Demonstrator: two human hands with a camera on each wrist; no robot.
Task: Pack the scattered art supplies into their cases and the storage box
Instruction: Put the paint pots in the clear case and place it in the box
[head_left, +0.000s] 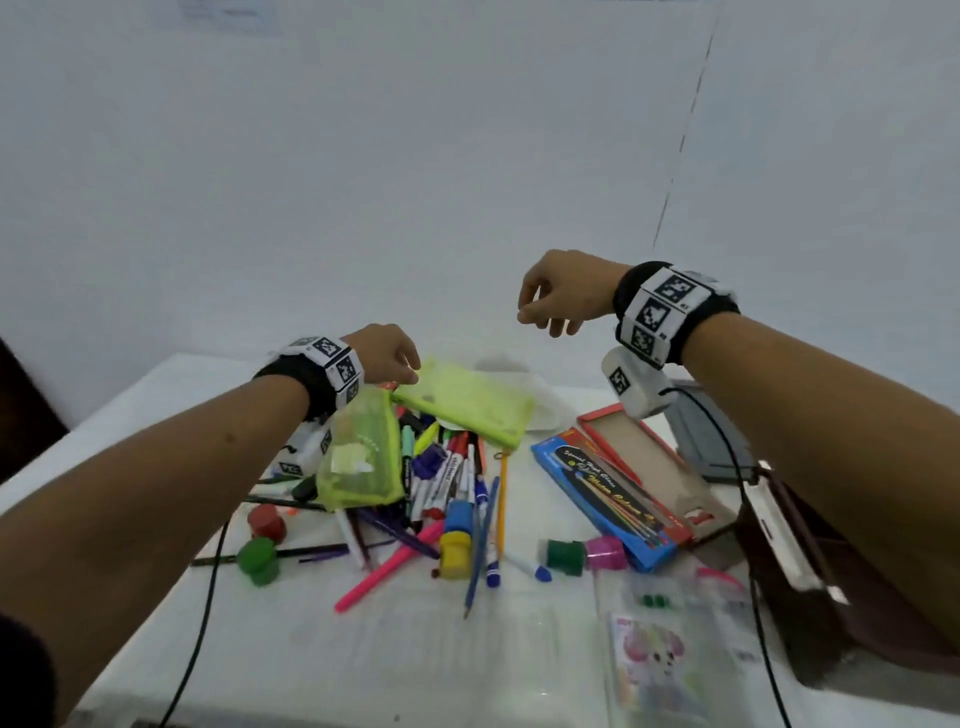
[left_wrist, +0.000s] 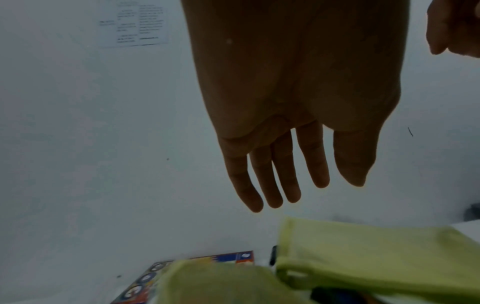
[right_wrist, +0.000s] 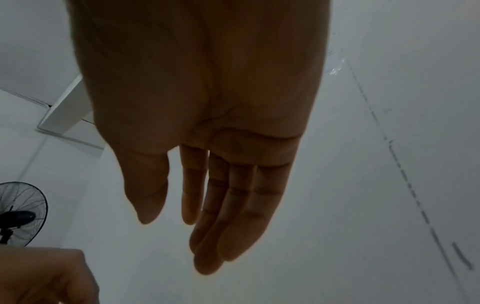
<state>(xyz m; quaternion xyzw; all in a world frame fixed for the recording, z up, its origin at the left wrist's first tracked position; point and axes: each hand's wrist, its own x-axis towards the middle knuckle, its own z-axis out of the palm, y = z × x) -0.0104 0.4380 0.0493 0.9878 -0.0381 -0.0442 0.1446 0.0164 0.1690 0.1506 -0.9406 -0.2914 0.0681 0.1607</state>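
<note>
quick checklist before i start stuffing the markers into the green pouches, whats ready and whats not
1. Left hand free: ok, fingers straight, holding nothing, just above the flat lime-green zip pouch.
2. Right hand free: ok, raised in the air, empty.
3. Flat pouch unzipped: cannot tell, its opening is not visible.
4. Second lime-green mesh pouch clear of the pile: not ok, it lies on top of the heap of loose markers and pens.
5. Red cardboard pencil box open: ok, tray exposed.
6. Small paint pots gathered: not ok, the green pot and the yellow pot lie apart.
</note>
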